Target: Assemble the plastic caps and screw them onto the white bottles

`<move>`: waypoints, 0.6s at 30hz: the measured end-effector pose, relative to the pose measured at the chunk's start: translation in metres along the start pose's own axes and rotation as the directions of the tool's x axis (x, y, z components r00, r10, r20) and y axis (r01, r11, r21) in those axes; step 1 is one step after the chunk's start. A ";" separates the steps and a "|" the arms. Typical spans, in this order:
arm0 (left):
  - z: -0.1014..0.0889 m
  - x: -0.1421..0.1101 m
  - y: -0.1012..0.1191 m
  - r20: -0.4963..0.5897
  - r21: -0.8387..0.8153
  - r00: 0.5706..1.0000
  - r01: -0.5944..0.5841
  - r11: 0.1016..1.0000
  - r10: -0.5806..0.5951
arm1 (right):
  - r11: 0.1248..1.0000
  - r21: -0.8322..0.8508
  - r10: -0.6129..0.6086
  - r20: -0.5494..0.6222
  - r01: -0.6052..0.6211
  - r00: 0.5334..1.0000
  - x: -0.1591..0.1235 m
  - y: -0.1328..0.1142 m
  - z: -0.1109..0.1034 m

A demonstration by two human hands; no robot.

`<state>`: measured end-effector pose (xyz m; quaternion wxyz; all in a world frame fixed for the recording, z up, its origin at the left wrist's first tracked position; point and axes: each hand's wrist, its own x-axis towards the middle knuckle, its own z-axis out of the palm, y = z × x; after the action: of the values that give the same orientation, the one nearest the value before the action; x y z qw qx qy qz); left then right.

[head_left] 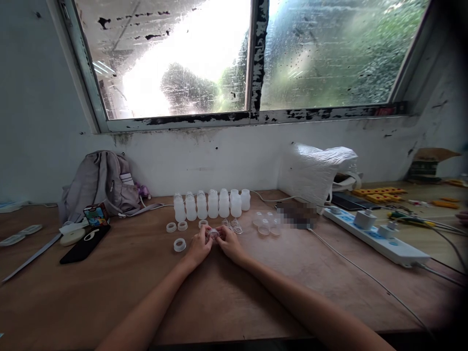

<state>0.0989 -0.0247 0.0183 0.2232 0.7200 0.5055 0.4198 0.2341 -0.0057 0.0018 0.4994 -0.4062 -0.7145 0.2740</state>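
My left hand (200,246) and my right hand (230,243) meet over the middle of the table, fingertips closed on opposite sides of a small clear bottle collar ring (213,234). Whether a teat sits inside the ring is too small to tell. Just beyond my hands stands a row of several frosted feeding bottles (202,205). Loose collar rings lie left of my left hand, the nearest ring (179,245) closest to the table's front. Clear teats (237,229) rest by my right fingers. Several translucent domed caps (263,227) are grouped to the right.
On the left lie a grey backpack (102,183), a black phone (85,244) and a small colourful box (96,215). A white power strip (376,237) with plugs, a cable and a silvery bag (310,170) are at right. A window (256,116) is above.
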 end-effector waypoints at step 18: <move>0.004 0.000 -0.007 -0.012 0.125 0.998 -0.063 0.990 0.065 | 0.998 -0.056 -0.007 -0.022 0.006 1.000 0.001 0.001 0.003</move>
<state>0.0982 -0.0217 0.0112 0.1605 0.7449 0.5092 0.4001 0.2311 -0.0042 0.0010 0.4966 -0.4207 -0.7175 0.2479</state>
